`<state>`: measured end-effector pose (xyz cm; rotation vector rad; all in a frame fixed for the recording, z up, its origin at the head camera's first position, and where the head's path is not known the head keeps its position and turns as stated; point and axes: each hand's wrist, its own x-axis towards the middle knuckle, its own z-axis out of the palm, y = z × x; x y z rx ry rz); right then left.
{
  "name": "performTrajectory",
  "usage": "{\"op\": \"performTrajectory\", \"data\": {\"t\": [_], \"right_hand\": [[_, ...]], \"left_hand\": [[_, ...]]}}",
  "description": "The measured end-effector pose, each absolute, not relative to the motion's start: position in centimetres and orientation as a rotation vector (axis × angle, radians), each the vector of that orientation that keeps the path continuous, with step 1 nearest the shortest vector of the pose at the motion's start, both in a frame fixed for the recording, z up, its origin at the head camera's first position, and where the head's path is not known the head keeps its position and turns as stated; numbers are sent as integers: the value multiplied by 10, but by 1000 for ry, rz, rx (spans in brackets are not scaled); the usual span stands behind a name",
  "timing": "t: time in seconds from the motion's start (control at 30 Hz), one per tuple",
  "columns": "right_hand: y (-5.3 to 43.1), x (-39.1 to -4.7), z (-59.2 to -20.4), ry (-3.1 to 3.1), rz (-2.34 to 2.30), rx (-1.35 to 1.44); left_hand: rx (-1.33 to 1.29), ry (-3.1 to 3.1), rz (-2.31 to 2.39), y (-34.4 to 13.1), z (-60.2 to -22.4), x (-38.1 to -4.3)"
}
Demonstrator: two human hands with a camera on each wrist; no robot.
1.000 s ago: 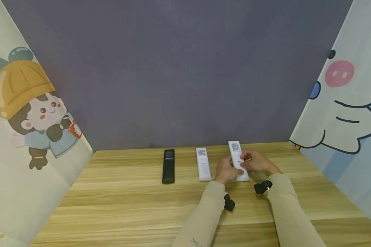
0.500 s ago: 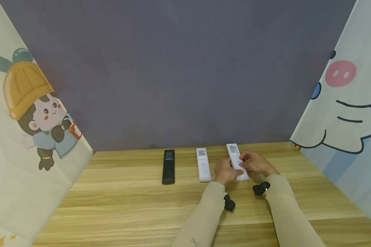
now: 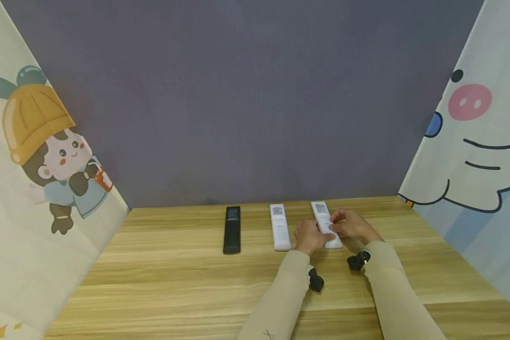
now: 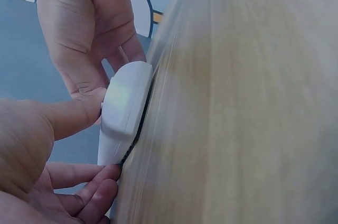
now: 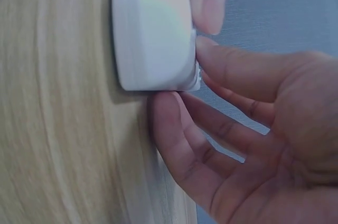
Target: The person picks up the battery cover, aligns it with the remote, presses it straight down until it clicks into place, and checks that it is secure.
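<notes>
A white remote control [image 3: 322, 215] with a printed label at its far end lies at the back right of the table, between both hands. My left hand [image 3: 309, 235] holds its near part, thumb on the upper face and fingers along the left side. From the right, my right hand [image 3: 353, 225] pinches it, the thumb on top and the other fingertips against the side edge. In the left wrist view, the near end of the white remote [image 4: 127, 97] shows close over the wood. The right wrist view shows right fingertips right at the edge of the remote [image 5: 156, 34].
A second white remote [image 3: 280, 229] lies just left of my left hand, label at its far end. Farther left is a black remote [image 3: 232, 231]. A grey wall panel [image 3: 255, 104] stands behind the wooden table [image 3: 174, 293]; printed cartoon panels flank it.
The held remote's far end has come down toward the table, and it tilts less than a second ago. Both hands keep nearly the same place and hold.
</notes>
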<state>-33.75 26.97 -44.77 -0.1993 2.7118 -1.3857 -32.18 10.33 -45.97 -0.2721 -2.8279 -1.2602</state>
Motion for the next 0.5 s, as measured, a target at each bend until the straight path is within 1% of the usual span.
{"op": "performTrajectory", "data": {"t": [0.5], "right_hand": [[269,-335,-445,2716,-1352,-128]], "left_hand": [[-307,-2829,-1231,99,-457,-318]]}}
